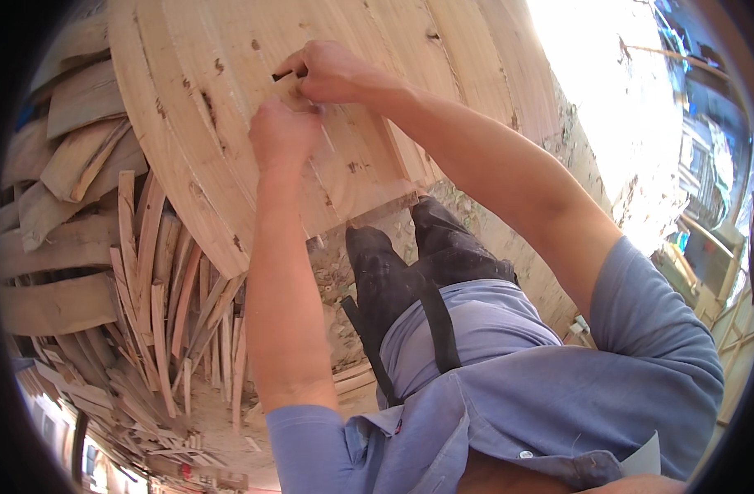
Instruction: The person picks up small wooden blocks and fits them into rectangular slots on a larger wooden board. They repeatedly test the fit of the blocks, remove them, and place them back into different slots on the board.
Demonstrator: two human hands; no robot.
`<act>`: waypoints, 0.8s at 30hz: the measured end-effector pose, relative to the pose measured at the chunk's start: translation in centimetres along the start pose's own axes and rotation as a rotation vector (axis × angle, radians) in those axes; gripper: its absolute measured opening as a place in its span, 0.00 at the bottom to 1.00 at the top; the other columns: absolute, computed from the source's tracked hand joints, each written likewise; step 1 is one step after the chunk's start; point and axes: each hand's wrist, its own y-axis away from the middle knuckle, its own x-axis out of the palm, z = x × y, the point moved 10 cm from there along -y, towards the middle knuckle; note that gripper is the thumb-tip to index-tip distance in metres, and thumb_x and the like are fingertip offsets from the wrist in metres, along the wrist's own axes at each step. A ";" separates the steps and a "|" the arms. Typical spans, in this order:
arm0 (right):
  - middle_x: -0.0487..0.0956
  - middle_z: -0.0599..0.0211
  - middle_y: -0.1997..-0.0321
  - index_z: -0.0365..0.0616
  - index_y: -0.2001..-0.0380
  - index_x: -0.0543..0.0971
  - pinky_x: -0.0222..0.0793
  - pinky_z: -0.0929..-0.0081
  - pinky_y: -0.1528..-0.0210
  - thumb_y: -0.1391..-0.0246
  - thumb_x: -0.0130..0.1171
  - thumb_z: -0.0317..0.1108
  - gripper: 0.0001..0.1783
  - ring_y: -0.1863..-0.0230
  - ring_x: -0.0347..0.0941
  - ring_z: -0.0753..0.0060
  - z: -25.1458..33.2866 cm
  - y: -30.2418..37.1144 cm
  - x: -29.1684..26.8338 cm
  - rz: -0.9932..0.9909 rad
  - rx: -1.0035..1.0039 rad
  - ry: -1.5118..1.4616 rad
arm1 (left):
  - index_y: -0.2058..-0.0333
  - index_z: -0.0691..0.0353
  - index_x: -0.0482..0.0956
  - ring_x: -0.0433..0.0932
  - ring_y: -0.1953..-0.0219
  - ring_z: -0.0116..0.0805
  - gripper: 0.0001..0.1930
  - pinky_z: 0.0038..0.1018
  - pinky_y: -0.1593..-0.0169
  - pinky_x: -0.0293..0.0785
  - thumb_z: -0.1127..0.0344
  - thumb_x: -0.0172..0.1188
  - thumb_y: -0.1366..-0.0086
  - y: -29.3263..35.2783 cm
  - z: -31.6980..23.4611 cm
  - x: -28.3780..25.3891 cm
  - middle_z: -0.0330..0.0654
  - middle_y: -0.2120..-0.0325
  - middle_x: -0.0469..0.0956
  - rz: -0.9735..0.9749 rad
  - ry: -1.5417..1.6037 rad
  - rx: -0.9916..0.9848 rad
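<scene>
A broad panel of pale, knotty boards (179, 123) laid edge to edge spreads out ahead of me. Above its middle, my left hand (285, 136) and my right hand (334, 74) are close together, both with fingers closed. Between them is a small pale piece (291, 89), mostly hidden by the fingers, so I cannot make out its kind. A small dark spot shows beside the right fingertips; whether it is an object or a hole, I cannot tell. Under my right forearm, a straight wooden strip (400, 150) runs toward the panel's near edge.
Thin wooden offcuts (159, 305) lean in a heap to the left, below stacked rough planks (85, 156). Chips and debris litter the ground (550, 272) around my legs. Bright light washes out the upper right. Timber pieces (706, 255) lie at the far right.
</scene>
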 end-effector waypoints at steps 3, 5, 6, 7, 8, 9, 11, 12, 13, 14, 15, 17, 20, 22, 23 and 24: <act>0.82 0.53 0.56 0.46 0.46 0.84 0.77 0.63 0.53 0.52 0.66 0.31 0.26 0.59 0.80 0.57 -2.2 2.9 -2.9 -0.297 0.076 -0.191 | 0.70 0.69 0.80 0.84 0.62 0.57 0.20 0.43 0.57 0.79 0.55 0.71 0.50 -0.6 0.0 -0.5 0.56 0.68 0.85 0.059 0.064 -0.071; 0.80 0.55 0.54 0.46 0.46 0.83 0.77 0.62 0.53 0.50 0.66 0.32 0.25 0.59 0.79 0.59 -3.9 6.7 -5.2 -0.456 0.148 -0.229 | 0.72 0.69 0.79 0.85 0.63 0.56 0.19 0.42 0.56 0.79 0.56 0.71 0.51 -0.9 0.2 -1.1 0.55 0.70 0.84 0.052 0.097 -0.075; 0.79 0.57 0.55 0.45 0.48 0.83 0.76 0.62 0.52 0.50 0.67 0.32 0.23 0.57 0.79 0.60 -3.7 8.7 -6.5 -0.526 0.116 -0.195 | 0.72 0.69 0.79 0.85 0.63 0.55 0.19 0.42 0.56 0.79 0.56 0.70 0.52 -1.0 0.1 -1.2 0.55 0.71 0.84 0.059 0.098 -0.089; 0.78 0.58 0.56 0.43 0.49 0.83 0.76 0.63 0.51 0.50 0.68 0.33 0.22 0.56 0.78 0.60 -3.5 11.0 -7.5 -0.597 0.086 -0.160 | 0.72 0.68 0.79 0.85 0.63 0.54 0.18 0.41 0.56 0.80 0.57 0.70 0.52 -1.0 0.0 -1.3 0.55 0.72 0.84 0.068 0.099 -0.102; 0.77 0.56 0.54 0.43 0.48 0.82 0.74 0.60 0.49 0.50 0.67 0.32 0.23 0.53 0.76 0.56 -3.7 12.9 -7.8 -0.607 0.104 -0.111 | 0.73 0.68 0.79 0.85 0.64 0.53 0.18 0.41 0.56 0.80 0.57 0.69 0.53 -0.8 0.1 -1.5 0.54 0.73 0.84 0.073 0.096 -0.119; 0.76 0.53 0.52 0.42 0.46 0.80 0.71 0.58 0.46 0.49 0.66 0.32 0.25 0.50 0.73 0.51 -4.0 14.6 -8.1 -0.621 0.121 -0.056 | 0.71 0.69 0.78 0.85 0.63 0.53 0.19 0.41 0.56 0.80 0.57 0.69 0.53 -0.7 0.0 -1.4 0.54 0.72 0.84 0.063 0.081 -0.114; 0.74 0.49 0.49 0.41 0.43 0.77 0.67 0.55 0.41 0.50 0.66 0.32 0.28 0.45 0.70 0.46 -5.3 17.4 -8.0 -0.644 0.190 0.043 | 0.68 0.69 0.78 0.85 0.63 0.53 0.20 0.40 0.55 0.80 0.57 0.68 0.52 -1.0 0.2 -1.1 0.55 0.69 0.84 0.045 0.056 -0.100; 0.73 0.48 0.48 0.41 0.41 0.74 0.66 0.54 0.40 0.51 0.67 0.32 0.32 0.43 0.68 0.44 -6.3 18.6 -7.6 -0.648 0.239 0.082 | 0.67 0.70 0.78 0.85 0.62 0.53 0.20 0.40 0.55 0.80 0.58 0.67 0.52 -1.2 0.3 -0.8 0.55 0.68 0.84 0.073 0.015 -0.122; 0.73 0.47 0.47 0.40 0.39 0.72 0.64 0.54 0.38 0.51 0.68 0.33 0.35 0.42 0.66 0.43 -7.2 19.6 -7.2 -0.652 0.287 0.121 | 0.65 0.70 0.78 0.85 0.61 0.53 0.21 0.40 0.54 0.80 0.58 0.67 0.52 -1.5 0.4 -0.5 0.56 0.66 0.84 0.100 -0.027 -0.145; 0.72 0.46 0.46 0.40 0.37 0.70 0.63 0.53 0.37 0.52 0.69 0.34 0.37 0.41 0.66 0.42 -7.3 19.9 -6.3 -0.588 0.317 0.136 | 0.63 0.71 0.77 0.85 0.60 0.53 0.22 0.40 0.54 0.80 0.58 0.67 0.52 -1.7 0.6 -0.3 0.57 0.64 0.84 0.126 -0.068 -0.168; 0.71 0.45 0.45 0.39 0.36 0.68 0.62 0.52 0.37 0.53 0.70 0.35 0.40 0.40 0.65 0.42 -7.5 20.4 -5.4 -0.523 0.346 0.152 | 0.62 0.71 0.77 0.85 0.60 0.53 0.23 0.39 0.53 0.79 0.58 0.67 0.52 -1.7 0.6 -0.1 0.57 0.63 0.84 0.146 -0.061 -0.182; 0.70 0.44 0.45 0.39 0.35 0.66 0.62 0.50 0.37 0.54 0.70 0.35 0.42 0.40 0.64 0.40 -7.1 20.9 -4.4 -0.478 0.353 0.174 | 0.59 0.72 0.76 0.84 0.59 0.53 0.25 0.39 0.52 0.79 0.58 0.66 0.52 -1.7 0.8 0.3 0.58 0.61 0.83 0.187 -0.047 -0.208; 0.70 0.44 0.48 0.39 0.36 0.66 0.62 0.49 0.38 0.55 0.67 0.33 0.41 0.42 0.64 0.39 -6.3 21.0 -4.3 -0.509 0.304 0.183 | 0.60 0.73 0.75 0.85 0.59 0.52 0.25 0.39 0.52 0.79 0.58 0.67 0.52 -1.8 0.1 0.2 0.59 0.63 0.83 0.157 -0.138 -0.187; 0.70 0.45 0.50 0.38 0.36 0.66 0.63 0.49 0.40 0.55 0.64 0.30 0.40 0.44 0.65 0.39 -7.0 20.6 -4.4 -0.491 0.291 0.172 | 0.60 0.73 0.75 0.85 0.59 0.52 0.25 0.39 0.52 0.79 0.58 0.67 0.52 -2.2 0.4 0.3 0.60 0.63 0.83 0.189 -0.085 -0.183; 0.70 0.45 0.50 0.38 0.36 0.66 0.64 0.50 0.41 0.55 0.63 0.30 0.40 0.45 0.65 0.39 -7.3 20.6 -4.5 -0.482 0.298 0.157 | 0.60 0.73 0.74 0.85 0.59 0.52 0.26 0.38 0.52 0.79 0.58 0.67 0.53 -2.3 0.3 0.4 0.60 0.64 0.83 0.205 -0.060 -0.180; 0.70 0.45 0.51 0.38 0.36 0.66 0.65 0.50 0.42 0.56 0.62 0.29 0.39 0.46 0.66 0.40 -7.5 20.5 -4.8 -0.474 0.305 0.142 | 0.61 0.72 0.74 0.85 0.59 0.52 0.25 0.38 0.52 0.79 0.58 0.67 0.53 -2.3 0.3 0.4 0.60 0.64 0.83 0.196 -0.060 -0.182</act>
